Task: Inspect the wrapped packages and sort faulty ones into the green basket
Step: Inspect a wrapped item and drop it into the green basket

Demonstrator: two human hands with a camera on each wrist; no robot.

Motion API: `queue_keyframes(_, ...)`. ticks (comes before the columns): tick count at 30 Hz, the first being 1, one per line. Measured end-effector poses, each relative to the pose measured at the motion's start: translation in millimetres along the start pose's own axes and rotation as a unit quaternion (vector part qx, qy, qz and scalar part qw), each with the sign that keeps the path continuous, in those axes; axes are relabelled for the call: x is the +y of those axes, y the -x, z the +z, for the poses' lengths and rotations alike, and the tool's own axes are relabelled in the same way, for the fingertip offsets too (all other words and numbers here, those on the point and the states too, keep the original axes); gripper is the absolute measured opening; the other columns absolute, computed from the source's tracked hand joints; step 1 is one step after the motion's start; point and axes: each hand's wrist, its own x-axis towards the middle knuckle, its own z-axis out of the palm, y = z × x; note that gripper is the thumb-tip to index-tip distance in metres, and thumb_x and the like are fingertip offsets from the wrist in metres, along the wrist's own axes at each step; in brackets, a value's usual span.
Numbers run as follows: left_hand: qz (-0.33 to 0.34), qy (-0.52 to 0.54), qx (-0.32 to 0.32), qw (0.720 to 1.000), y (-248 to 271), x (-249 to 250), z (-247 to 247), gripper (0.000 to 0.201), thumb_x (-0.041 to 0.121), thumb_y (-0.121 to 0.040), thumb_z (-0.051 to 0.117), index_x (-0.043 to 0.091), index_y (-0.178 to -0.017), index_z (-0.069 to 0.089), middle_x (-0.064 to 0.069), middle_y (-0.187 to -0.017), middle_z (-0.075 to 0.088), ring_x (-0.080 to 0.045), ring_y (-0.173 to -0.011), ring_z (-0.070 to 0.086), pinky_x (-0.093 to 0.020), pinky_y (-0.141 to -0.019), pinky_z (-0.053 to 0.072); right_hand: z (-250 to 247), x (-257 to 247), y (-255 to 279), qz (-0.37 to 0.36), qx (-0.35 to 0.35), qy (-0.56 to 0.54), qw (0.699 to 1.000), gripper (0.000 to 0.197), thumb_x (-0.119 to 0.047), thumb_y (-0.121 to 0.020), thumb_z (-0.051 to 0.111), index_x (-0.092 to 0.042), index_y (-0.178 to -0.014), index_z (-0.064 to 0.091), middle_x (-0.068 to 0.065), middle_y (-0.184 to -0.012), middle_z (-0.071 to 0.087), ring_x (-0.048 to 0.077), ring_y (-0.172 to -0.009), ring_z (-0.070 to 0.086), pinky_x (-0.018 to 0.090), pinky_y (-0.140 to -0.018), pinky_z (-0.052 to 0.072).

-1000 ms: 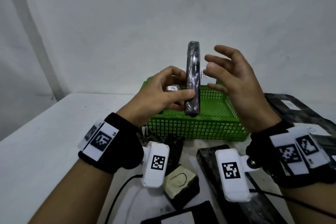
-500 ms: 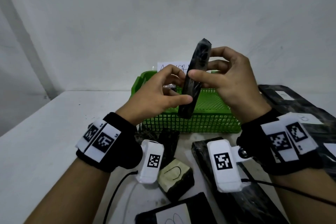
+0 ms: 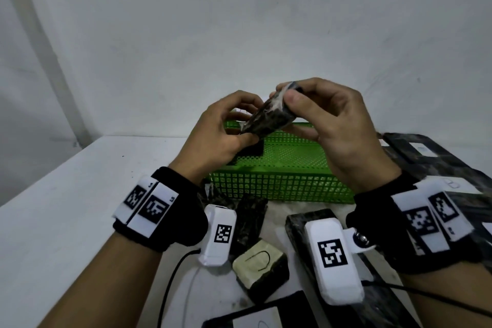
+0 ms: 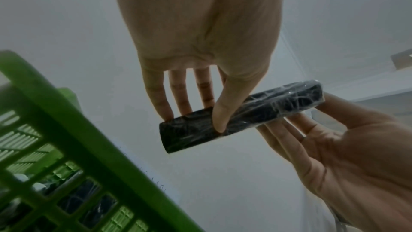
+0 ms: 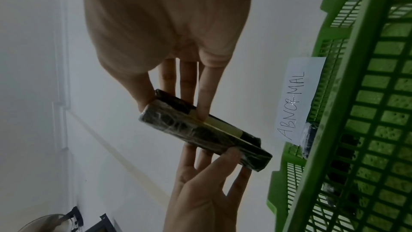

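Note:
A slim black package in clear wrap [image 3: 269,117] is held in the air, tilted, above the green basket [image 3: 279,181]. My left hand [image 3: 247,128] pinches its lower end, thumb on one face [image 4: 223,112] and fingers behind. My right hand [image 3: 287,96] grips its upper end between thumb and fingers. In the right wrist view the package [image 5: 205,130] shows a tan strip along one edge. A black package [image 3: 250,150] lies inside the basket.
A paper label reading ABNORMAL [image 5: 296,98] is fixed at the basket's back. In front of the basket lie a small block with a tan label [image 3: 261,269], a long black package [image 3: 300,231] and more black packages at the right [image 3: 426,157]. A white wall stands close behind.
The package has gone from upright to tilted and a little lower. My right hand, open beside it a second ago, now grips its top end.

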Motion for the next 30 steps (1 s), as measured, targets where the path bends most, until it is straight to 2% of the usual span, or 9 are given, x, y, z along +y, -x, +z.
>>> queue_keyframes(3,-0.006,-0.002,-0.009,1.000,0.6,-2.2,0.9,0.047,-0.007,-0.076,0.074,0.025,-0.109,0.063,0.005,-0.109,0.066,-0.009,-0.102,0.065,-0.030,-0.089,0.057,0.5,-1.1,0.0,0.007,0.005,-0.017,1.000,0.008,-0.007,-0.093,0.064,-0.010,-0.093,0.072,-0.001,-0.090,0.077,0.010,-0.085,0.074,0.025,-0.070,0.059)
queue_keyframes(8,-0.011,0.020,-0.037,0.999,1.0,-2.1,3.5,0.045,-0.003,-0.082,0.072,0.030,-0.111,0.062,0.007,-0.113,0.067,-0.007,-0.106,0.065,-0.028,-0.091,0.053,-3.3,-6.4,-1.7,0.057,0.016,-0.038,0.998,0.012,-0.015,-0.093,0.064,-0.009,-0.100,0.071,0.017,-0.108,0.074,0.016,-0.094,0.074,0.027,-0.074,0.059)
queue_keyframes(10,-0.006,0.027,-0.052,0.998,1.7,-0.2,4.6,0.043,0.005,-0.088,0.068,0.036,-0.117,0.062,0.011,-0.116,0.068,-0.007,-0.110,0.064,-0.031,-0.096,0.051,-5.9,-8.4,-3.2,0.065,0.039,-0.050,0.996,0.018,-0.025,-0.098,0.059,-0.012,-0.101,0.071,0.015,-0.107,0.075,0.018,-0.097,0.074,0.030,-0.077,0.060)
queue_keyframes(13,-0.012,0.047,-0.070,0.996,1.7,1.9,5.4,0.035,0.006,-0.099,0.055,0.019,-0.132,0.059,0.000,-0.124,0.068,-0.014,-0.114,0.065,-0.029,-0.096,0.053,-12.0,-11.2,-6.0,0.092,0.057,-0.048,0.993,0.024,-0.033,-0.102,0.052,-0.019,-0.104,0.072,0.004,-0.106,0.078,0.016,-0.095,0.075,0.030,-0.076,0.061)
queue_keyframes(15,-0.025,0.067,-0.069,0.995,2.0,3.3,5.9,0.031,0.011,-0.103,0.048,0.015,-0.131,0.060,-0.003,-0.122,0.069,-0.014,-0.112,0.066,-0.028,-0.092,0.054,-16.9,-9.0,-8.2,0.107,0.070,-0.026,0.991,0.022,-0.030,-0.101,0.055,-0.017,-0.114,0.069,0.006,-0.114,0.074,0.018,-0.089,0.074,0.030,-0.074,0.061)
queue_keyframes(20,-0.104,0.132,-0.054,0.984,0.4,1.5,4.6,0.023,0.028,-0.103,0.048,0.031,-0.109,0.070,0.006,-0.107,0.074,-0.011,-0.102,0.068,-0.032,-0.091,0.051,-19.0,0.0,-8.9,0.125,0.081,0.019,0.989,0.038,-0.021,-0.097,0.064,-0.016,-0.134,0.056,0.004,-0.109,0.072,0.016,-0.075,0.070,0.032,-0.071,0.061)
queue_keyframes(23,-0.128,0.138,-0.067,0.980,0.0,1.5,0.6,0.035,0.042,-0.097,0.051,0.023,-0.120,0.068,-0.002,-0.114,0.074,-0.018,-0.108,0.069,-0.037,-0.092,0.052,-21.5,6.2,-7.6,0.108,0.066,0.066,0.990,0.049,-0.017,-0.096,0.066,-0.024,-0.141,0.050,0.000,-0.099,0.069,0.014,-0.074,0.070,0.033,-0.072,0.062)
queue_keyframes(27,-0.122,0.185,-0.032,0.975,1.1,8.7,2.2,0.022,0.021,-0.104,0.046,0.014,-0.111,0.066,-0.004,-0.099,0.069,-0.012,-0.079,0.066,-0.023,-0.063,0.056,-23.8,9.6,-6.9,0.076,0.070,0.127,0.987,0.044,-0.016,-0.092,0.071,-0.027,-0.133,0.057,0.002,-0.093,0.067,0.013,-0.064,0.066,0.035,-0.065,0.063)
queue_keyframes(30,-0.105,0.207,-0.022,0.972,0.4,8.4,1.3,0.016,0.011,-0.099,0.054,0.009,-0.113,0.062,-0.005,-0.101,0.065,-0.011,-0.084,0.064,-0.026,-0.070,0.059,-28.8,11.1,-8.2,0.082,0.105,0.126,0.983,0.046,-0.021,-0.092,0.072,-0.023,-0.133,0.053,0.005,-0.094,0.067,0.013,-0.060,0.067,0.037,-0.063,0.063)
